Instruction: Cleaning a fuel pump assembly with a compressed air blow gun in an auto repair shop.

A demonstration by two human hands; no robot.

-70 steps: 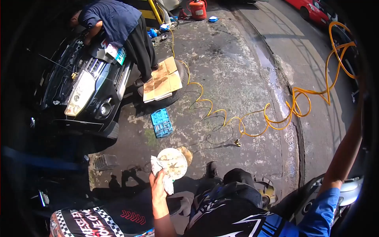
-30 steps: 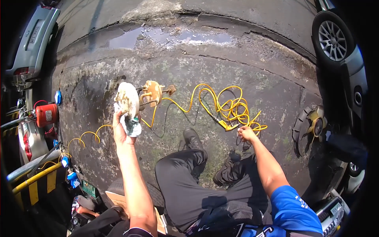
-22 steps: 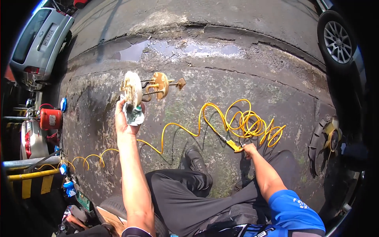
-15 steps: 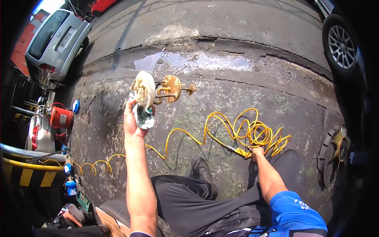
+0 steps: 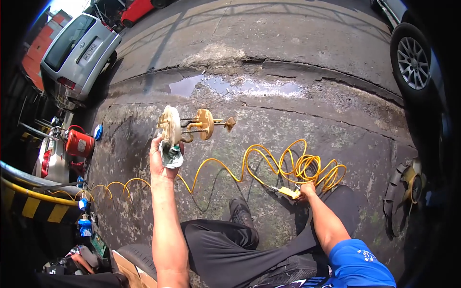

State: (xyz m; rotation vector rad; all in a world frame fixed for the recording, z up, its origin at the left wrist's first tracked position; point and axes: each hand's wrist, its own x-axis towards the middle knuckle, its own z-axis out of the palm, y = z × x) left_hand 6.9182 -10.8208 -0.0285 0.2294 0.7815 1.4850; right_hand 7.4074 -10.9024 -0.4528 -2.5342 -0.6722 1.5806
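My left hand (image 5: 161, 165) is raised and closed around a pale green rag (image 5: 172, 157) and the lower rim of what looks like a fuel pump module (image 5: 204, 124). The module lies sideways in the air: a dirty white round flange at the hand, then rods, a corrugated tube and a stained tan disc, with a small square end piece pointing right. My right hand (image 5: 306, 191) is low on the right, wrapped round a yellow air blow gun (image 5: 288, 193) whose nose points left. A coiled yellow air hose (image 5: 307, 165) lies beside that hand and runs left across the ground.
Parked at far left is a silver car (image 5: 79, 53); a wheel (image 5: 412, 56) of another vehicle stands at right. A fan part (image 5: 410, 185) lies below it. At left are a red bucket (image 5: 79, 143) and a striped barrier (image 5: 41, 204). A puddle (image 5: 240, 87) crosses the cracked ground ahead.
The module and my left hand sit slightly lower in view, and the module's flange is turned more edge-on. My right hand and the blow gun have shifted a little left.
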